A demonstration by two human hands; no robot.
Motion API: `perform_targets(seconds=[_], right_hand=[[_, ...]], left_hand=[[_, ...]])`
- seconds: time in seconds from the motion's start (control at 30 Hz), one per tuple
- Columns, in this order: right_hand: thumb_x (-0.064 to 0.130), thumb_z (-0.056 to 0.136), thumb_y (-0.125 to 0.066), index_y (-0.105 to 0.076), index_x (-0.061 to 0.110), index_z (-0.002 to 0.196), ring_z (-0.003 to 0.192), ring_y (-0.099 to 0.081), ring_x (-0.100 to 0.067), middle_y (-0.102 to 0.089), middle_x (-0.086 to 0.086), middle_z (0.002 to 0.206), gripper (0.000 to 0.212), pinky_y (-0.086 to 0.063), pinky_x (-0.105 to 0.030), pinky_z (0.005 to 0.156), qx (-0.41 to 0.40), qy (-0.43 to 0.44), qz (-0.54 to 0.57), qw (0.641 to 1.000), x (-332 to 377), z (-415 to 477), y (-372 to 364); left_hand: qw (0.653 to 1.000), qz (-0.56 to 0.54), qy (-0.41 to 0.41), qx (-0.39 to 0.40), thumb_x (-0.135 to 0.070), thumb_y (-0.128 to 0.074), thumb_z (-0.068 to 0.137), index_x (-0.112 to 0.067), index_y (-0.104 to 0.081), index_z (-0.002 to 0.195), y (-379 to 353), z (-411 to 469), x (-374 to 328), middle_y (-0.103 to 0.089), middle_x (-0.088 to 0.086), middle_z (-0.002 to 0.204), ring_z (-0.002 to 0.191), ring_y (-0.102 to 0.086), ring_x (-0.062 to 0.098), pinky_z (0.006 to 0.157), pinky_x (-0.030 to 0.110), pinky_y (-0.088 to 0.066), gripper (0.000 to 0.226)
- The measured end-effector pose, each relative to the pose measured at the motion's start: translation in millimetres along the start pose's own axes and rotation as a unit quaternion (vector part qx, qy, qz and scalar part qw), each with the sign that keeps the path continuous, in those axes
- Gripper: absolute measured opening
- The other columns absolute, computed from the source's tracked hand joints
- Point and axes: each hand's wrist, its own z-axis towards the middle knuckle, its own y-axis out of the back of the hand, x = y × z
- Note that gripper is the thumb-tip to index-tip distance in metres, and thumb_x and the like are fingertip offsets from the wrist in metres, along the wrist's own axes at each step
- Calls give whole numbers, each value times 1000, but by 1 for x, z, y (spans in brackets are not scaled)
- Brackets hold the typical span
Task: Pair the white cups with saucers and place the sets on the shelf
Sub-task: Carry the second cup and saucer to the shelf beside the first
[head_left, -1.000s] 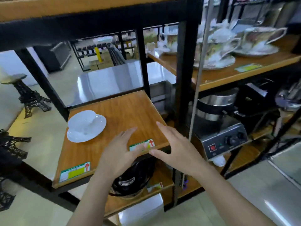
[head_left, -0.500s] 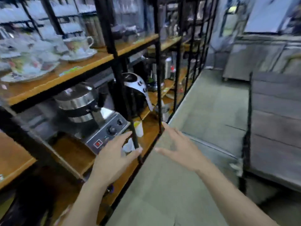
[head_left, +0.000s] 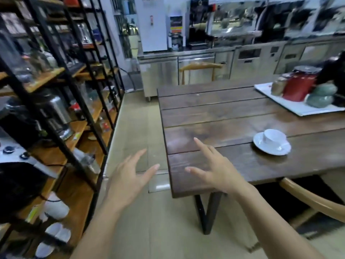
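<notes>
A white cup (head_left: 274, 137) stands on a white saucer (head_left: 268, 148) on the dark wooden table (head_left: 214, 116), right of centre. My right hand (head_left: 214, 171) hovers open over the table's near left corner, well left of the set. My left hand (head_left: 128, 176) is open above the floor, between the table and the shelf unit (head_left: 61, 113). Both hands hold nothing. The shelf with the first set is out of view.
The black-framed shelf unit with wooden boards fills the left, loaded with appliances and glassware. A white tray (head_left: 291, 103) with jars and a red tin sits at the table's far right. A wooden chair (head_left: 313, 199) stands at the near right, steel counters (head_left: 205, 68) behind.
My view has swung right from the shelf, where a cup and saucer set stands, to the table. Both empty hands moved along and stay spread.
</notes>
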Motion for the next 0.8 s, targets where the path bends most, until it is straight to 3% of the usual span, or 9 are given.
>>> perform_targets(seconds=[0.13,0.27,0.33,0.43,0.6,0.8], right_hand=[[67,78,-49,-4,41,147,130,-40,-18,-29,7,150,87,-35,-47,105,-18,-64,-22,998,-61,23,33],[64,78,-54,-6,40,147,119,-49,-17,-39,3,142,88,-41,-35,97,-38,-129,-29,990,-117,47,66],[63,78,-55,-7,41,147,120,-46,-16,-39,4,141,87,-39,-31,92,-51,-158,-21,986,-143,55,82],[60,78,-56,-9,38,147,129,-40,-18,-36,4,146,87,-38,-35,94,-76,-203,-11,976,-179,58,107],[57,79,-58,-15,36,147,128,-42,-15,-37,6,146,84,-41,-36,96,-113,-249,7,962,-233,55,134],[60,77,-58,-17,35,147,132,-39,-17,-34,5,150,85,-37,-34,95,-94,-293,35,951,-314,62,158]], left_hand=[[997,-33,-49,39,-41,-68,79,-22,-53,130,-56,62,-33,-56,1,134,124,-49,18,86,12,-28,56],[994,-47,-64,80,-50,-62,79,-28,-49,132,-105,119,-59,-53,-4,137,127,-46,17,98,30,-35,59],[992,-50,-73,93,-54,-60,79,-29,-49,132,-129,142,-74,-53,-4,137,126,-46,16,96,31,-36,60],[985,-43,-85,141,-61,-55,77,-34,-47,133,-164,167,-100,-52,-8,136,124,-47,14,93,31,-37,62],[972,-25,-77,221,-73,-48,73,-39,-42,134,-219,202,-142,-46,-8,143,133,-40,13,104,39,-37,71],[970,-60,-21,234,-70,-52,73,-38,-41,134,-290,222,-187,-49,-3,139,126,-46,17,103,45,-39,70]])
